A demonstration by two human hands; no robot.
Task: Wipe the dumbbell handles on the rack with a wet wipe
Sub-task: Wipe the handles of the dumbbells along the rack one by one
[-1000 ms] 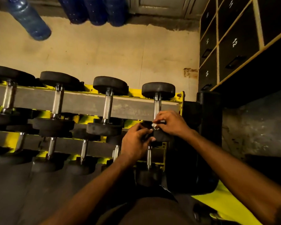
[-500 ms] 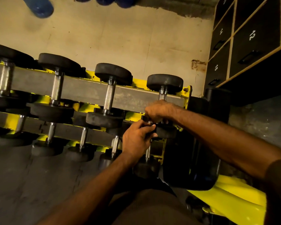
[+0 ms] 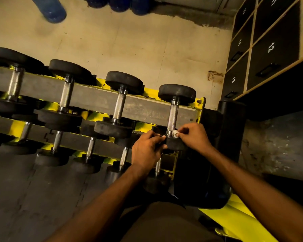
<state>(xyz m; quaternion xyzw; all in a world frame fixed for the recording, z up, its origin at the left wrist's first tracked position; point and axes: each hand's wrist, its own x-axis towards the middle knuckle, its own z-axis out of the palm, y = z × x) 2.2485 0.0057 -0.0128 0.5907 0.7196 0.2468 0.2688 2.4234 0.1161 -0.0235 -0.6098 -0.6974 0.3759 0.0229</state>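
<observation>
Half a second ago your right hand (image 3: 193,135) lay over the knurled handle (image 3: 172,117) of the rightmost top-row dumbbell, hiding its lower half. Now you have slid that hand down to the foot of the handle, just above the near weight head (image 3: 175,144), and most of the bare metal shows. The wet wipe (image 3: 175,133) peeks out white at your fingertips. Your left hand (image 3: 147,151) has closed in until it touches that weight head.

right hand (image 3: 193,135) pinches a white wet wipe (image 3: 175,133) against the near end of the rightmost dumbbell handle (image 3: 173,117); left hand (image 3: 147,151) grips beside it; yellow rack (image 3: 200,109) below.
</observation>
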